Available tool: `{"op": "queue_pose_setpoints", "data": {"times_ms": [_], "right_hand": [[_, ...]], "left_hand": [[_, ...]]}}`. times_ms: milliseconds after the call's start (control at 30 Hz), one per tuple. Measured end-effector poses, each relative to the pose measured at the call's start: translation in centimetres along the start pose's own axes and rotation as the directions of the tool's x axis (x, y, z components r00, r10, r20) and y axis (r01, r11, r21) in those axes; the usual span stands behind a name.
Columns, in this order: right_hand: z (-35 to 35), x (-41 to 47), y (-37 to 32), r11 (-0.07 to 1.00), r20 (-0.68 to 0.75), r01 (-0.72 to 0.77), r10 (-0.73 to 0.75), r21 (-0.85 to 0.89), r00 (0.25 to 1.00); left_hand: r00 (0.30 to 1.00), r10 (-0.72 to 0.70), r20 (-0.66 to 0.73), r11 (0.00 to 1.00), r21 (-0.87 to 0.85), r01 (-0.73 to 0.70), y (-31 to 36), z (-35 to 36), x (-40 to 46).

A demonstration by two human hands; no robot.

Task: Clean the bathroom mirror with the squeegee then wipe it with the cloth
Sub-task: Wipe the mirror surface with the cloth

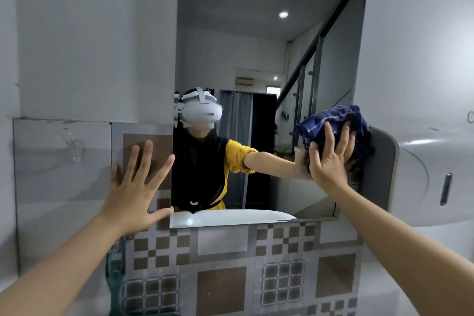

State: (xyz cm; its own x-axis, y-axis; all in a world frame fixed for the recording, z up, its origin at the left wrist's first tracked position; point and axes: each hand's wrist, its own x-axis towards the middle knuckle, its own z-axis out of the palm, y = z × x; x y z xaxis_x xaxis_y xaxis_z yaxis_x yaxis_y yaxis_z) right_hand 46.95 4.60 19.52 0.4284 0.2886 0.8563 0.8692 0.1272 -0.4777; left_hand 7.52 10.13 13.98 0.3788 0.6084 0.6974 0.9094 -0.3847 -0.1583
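Note:
The tall wall mirror (256,33) fills the middle of the view and reflects a person wearing a headset. My right hand (331,156) presses a bunched dark blue checked cloth (336,120) flat against the mirror's right edge, fingers spread over the fabric. My left hand (138,185) lies open and flat on the tiled wall just left of the mirror, thumb touching the mirror's lower left edge. No squeegee is in view.
A white dispenser (420,177) is mounted on the wall right of the mirror, close to the cloth. A clear hook (73,146) sticks to the grey panel at left. Patterned brown and grey tiles (230,272) cover the wall below the mirror.

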Motion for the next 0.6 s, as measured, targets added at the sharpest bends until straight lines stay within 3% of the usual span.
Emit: {"op": "queue_pose_setpoints", "data": {"times_ms": [133, 267, 600], "right_hand": [[1.7, -1.5, -1.2, 0.974, -0.041, -0.227, 0.228, 0.019, 0.973], [3.7, -3.2, -4.3, 0.860, -0.033, -0.500, 0.505, 0.102, 0.862], [7.5, -9.1, -13.9, 0.842, 0.121, -0.491, 0.476, 0.224, 0.871]], "left_hand": [[1.000, -0.006, 0.008, 1.000, 0.006, 0.006, 0.0, -0.1, 0.0], [1.000, -0.014, 0.026, 1.000, 0.003, 0.014, 0.0, -0.2, 0.0], [0.998, -0.023, 0.063, 0.999, -0.023, 0.024, 0.2, -0.7, 0.0]]}}
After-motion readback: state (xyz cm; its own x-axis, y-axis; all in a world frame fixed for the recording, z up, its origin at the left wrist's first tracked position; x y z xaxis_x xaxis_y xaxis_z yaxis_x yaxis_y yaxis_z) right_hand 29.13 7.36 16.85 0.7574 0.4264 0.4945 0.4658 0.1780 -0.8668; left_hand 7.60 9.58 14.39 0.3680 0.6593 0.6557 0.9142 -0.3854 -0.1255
